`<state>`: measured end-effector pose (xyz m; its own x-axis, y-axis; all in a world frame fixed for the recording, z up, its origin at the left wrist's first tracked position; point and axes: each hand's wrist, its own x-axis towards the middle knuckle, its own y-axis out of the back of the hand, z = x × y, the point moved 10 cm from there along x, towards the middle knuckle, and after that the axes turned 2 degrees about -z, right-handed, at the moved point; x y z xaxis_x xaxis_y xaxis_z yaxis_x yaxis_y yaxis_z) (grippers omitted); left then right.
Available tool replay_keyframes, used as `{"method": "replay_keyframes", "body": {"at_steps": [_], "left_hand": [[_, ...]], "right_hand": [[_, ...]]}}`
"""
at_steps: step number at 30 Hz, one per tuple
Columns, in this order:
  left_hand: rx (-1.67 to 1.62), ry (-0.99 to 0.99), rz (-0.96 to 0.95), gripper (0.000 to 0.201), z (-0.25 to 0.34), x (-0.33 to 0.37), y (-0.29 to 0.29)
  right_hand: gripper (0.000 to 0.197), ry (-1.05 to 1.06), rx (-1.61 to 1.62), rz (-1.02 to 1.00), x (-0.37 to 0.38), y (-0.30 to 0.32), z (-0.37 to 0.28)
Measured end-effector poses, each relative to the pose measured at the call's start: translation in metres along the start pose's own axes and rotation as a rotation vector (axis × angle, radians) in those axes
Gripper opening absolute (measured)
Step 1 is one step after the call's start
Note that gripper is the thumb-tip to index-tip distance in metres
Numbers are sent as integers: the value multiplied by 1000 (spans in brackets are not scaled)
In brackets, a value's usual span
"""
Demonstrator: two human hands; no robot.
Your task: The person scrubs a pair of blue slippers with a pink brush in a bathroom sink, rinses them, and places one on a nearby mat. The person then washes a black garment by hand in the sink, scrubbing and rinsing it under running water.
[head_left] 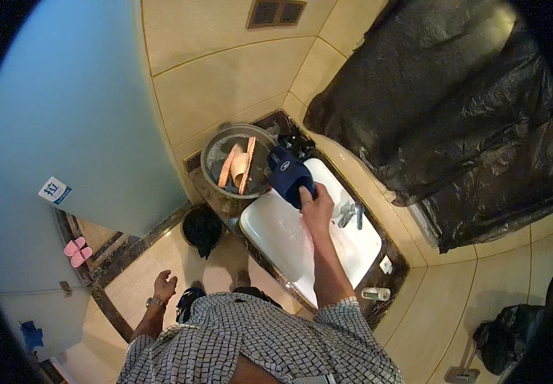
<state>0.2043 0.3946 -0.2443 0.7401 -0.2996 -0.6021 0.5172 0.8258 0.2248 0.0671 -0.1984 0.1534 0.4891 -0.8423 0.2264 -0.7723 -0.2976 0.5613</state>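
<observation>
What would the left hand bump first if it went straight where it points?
Probably the black-lined bin, though depth is unclear: the left hand may be higher and pass over it.

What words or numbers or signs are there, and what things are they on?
White-and-blue sticker on the frosted glass: one big blue character with smaller print below; I won't copy it out.
Dark blue slipper in the right hand: a pale oval mark and another beside it, too small to read.
Little bottle beside the sink: any print is too small to read.
</observation>
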Motion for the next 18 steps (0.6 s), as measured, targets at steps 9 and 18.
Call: {"method": "replay_keyframes", "body": {"at_steps": [9, 18], "left_hand": [[-120, 187, 106, 57, -51, -52, 19], [-210, 224, -3, 54, -68, -46, 11]], "right_hand": [[53, 145, -20, -11, 15, -104, -16], [65, 166, -144, -232, 22, -119, -11]]}}
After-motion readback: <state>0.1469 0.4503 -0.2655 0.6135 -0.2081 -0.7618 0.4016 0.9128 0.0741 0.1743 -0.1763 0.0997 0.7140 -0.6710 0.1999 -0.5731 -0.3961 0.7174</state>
